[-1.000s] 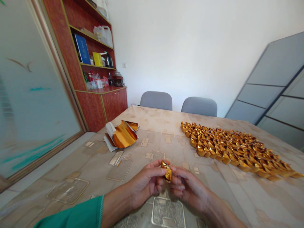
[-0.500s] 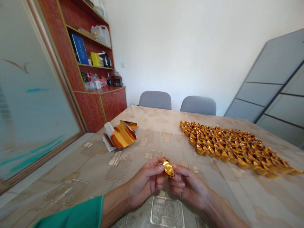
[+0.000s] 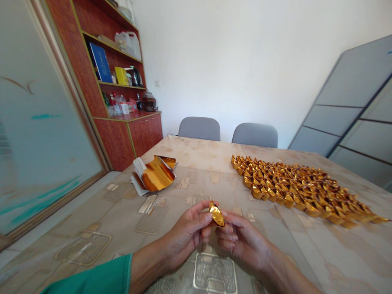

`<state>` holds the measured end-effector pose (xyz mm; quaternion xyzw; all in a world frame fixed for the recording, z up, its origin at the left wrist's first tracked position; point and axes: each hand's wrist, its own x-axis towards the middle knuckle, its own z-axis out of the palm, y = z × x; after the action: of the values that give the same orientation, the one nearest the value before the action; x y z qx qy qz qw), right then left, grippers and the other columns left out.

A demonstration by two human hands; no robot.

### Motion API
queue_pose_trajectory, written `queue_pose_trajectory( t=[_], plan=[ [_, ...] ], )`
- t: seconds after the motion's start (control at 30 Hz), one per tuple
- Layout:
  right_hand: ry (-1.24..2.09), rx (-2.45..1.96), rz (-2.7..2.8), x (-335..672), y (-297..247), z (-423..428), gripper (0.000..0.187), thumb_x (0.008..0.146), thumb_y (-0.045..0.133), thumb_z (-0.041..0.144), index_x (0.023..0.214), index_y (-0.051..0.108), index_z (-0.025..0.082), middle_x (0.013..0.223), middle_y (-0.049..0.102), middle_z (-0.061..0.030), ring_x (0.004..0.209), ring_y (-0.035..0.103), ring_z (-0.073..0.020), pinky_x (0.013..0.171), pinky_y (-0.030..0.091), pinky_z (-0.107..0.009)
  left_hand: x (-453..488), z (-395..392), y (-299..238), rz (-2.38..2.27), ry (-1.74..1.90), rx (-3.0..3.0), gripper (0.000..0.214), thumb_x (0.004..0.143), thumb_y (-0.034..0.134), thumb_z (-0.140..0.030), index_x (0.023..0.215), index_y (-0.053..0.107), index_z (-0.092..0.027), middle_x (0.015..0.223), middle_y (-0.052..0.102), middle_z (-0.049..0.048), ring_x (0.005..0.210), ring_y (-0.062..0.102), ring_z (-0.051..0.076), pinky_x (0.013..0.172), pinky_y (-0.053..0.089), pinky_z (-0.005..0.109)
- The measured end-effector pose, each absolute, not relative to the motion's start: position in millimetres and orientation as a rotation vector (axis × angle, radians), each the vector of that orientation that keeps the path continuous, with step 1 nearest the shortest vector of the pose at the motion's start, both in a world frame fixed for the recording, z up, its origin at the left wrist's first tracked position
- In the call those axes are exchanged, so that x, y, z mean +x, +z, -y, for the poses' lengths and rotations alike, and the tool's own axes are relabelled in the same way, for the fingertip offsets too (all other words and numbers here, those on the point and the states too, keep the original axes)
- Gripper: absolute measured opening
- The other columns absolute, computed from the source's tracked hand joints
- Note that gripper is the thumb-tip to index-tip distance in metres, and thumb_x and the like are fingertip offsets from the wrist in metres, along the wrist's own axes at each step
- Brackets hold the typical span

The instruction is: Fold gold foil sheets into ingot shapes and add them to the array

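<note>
Between my two hands is a small folded gold paper ingot (image 3: 217, 215), held above the near part of the table. My left hand (image 3: 193, 228) pinches its left end between thumb and fingers. At its right end, the thumb and curled fingers of my right hand (image 3: 239, 237) grip it too. To the right stand many finished gold foil ingots (image 3: 284, 188), set close together in rows. Over on the left lies a loose stack of gold foil paper sheets (image 3: 157, 173), curled, with pale undersides showing.
A patterned cloth covers the table (image 3: 196, 159). Two grey chairs (image 3: 199, 128) stand at its far side. At the back left is a reddish wooden cabinet (image 3: 143, 132) with shelves of household things, and a frosted sliding door (image 3: 45, 134) is nearer on the left.
Both hands keep their hold on the ingot, which has barely shifted. The whole view has moved slightly.
</note>
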<state>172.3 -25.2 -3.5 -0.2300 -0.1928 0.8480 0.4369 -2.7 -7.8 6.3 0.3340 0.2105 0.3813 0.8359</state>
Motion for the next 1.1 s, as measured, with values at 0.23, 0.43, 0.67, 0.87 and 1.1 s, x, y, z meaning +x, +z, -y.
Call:
queue_pose_trajectory(
  t=[0.23, 0.43, 0.67, 0.87, 1.1],
  plan=[
    [2.098, -0.539, 0.486, 172, -3, 25, 0.02, 0.074, 0.082, 0.021, 0.08, 0.065, 0.011, 0.054, 0.039, 0.0092, 0.046, 0.021, -0.0034, 0.044, 0.023, -0.016, -2, 6, 6, -0.412, 0.789, 0.694, 0.031, 0.083, 0.074, -0.022, 0.111, 0.065, -0.015, 0.077, 0.056, -0.0014, 0.051, 0.042, 0.001, 0.049, 0.035, 0.014],
    [2.109, -0.548, 0.468, 173, -5, 25, 0.021, 0.074, 0.081, 0.023, 0.077, 0.065, 0.011, 0.054, 0.039, 0.0088, 0.046, 0.021, -0.0036, 0.044, 0.025, -0.016, -1, 5, 4, -0.481, 0.841, 0.594, 0.032, 0.081, 0.076, -0.018, 0.11, 0.065, -0.018, 0.083, 0.06, -0.0003, 0.056, 0.049, 0.002, 0.054, 0.041, 0.013],
    [2.061, -0.549, 0.492, 170, -3, 27, 0.018, 0.076, 0.08, 0.019, 0.082, 0.066, 0.011, 0.056, 0.037, 0.009, 0.048, 0.02, -0.0037, 0.045, 0.023, -0.016, 0, 6, 7, -0.443, 0.789, 0.617, 0.03, 0.08, 0.077, -0.022, 0.107, 0.067, -0.016, 0.079, 0.059, -0.0016, 0.047, 0.038, -0.001, 0.046, 0.032, 0.013],
    [2.003, -0.605, 0.579, 166, -2, 29, 0.015, 0.083, 0.073, 0.022, 0.078, 0.064, 0.012, 0.055, 0.037, 0.0081, 0.049, 0.021, -0.0053, 0.046, 0.022, -0.018, -2, 7, 11, -0.559, 0.809, 0.755, 0.039, 0.078, 0.077, -0.032, 0.113, 0.065, -0.017, 0.082, 0.06, -0.0002, 0.052, 0.044, 0.004, 0.051, 0.038, 0.018],
    [2.005, -0.665, 0.665, 161, 1, 31, 0.016, 0.084, 0.074, 0.026, 0.088, 0.066, 0.013, 0.053, 0.037, 0.0088, 0.049, 0.018, -0.0056, 0.045, 0.018, -0.018, -2, 8, 12, -0.744, 0.775, 0.85, 0.029, 0.073, 0.074, -0.022, 0.101, 0.067, -0.017, 0.08, 0.06, -0.0005, 0.055, 0.043, 0.005, 0.053, 0.035, 0.017]
  ],
)
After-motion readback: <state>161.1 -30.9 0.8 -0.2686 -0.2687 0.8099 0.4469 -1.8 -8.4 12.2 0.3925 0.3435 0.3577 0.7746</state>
